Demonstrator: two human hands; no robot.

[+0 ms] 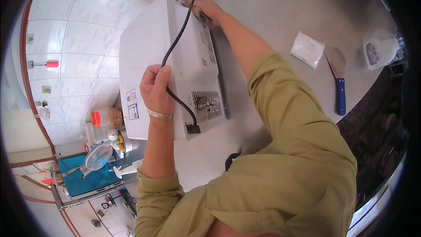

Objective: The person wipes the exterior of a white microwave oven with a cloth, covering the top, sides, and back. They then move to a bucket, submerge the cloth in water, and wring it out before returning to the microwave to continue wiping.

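Observation:
A white microwave oven (144, 46) stands on the metal table with its rear side towards me. A perforated vent grille (207, 107) and several labels with writing show on its back. In my left hand (156, 85) is the black power cord (177, 39), pinched between thumb and fingers. The cord leaves the housing at a black fitting (193, 129) and runs up past the top of the view. My right hand (209, 8), blurred, is at the oven's far rear edge. It holds a greyish-brown cloth (201, 15) against the casing, partly hidden under the palm.
To the right on the metal table (263, 3) lie a plastic-wrapped white packet (307, 50), a blue-handled scraper (340, 95) and a bagged white container (378, 52). Jars (105, 118), a small fan (98, 157) and a white spray bottle (130, 168) stand at the left. Tiled wall (88, 33) lies behind the oven.

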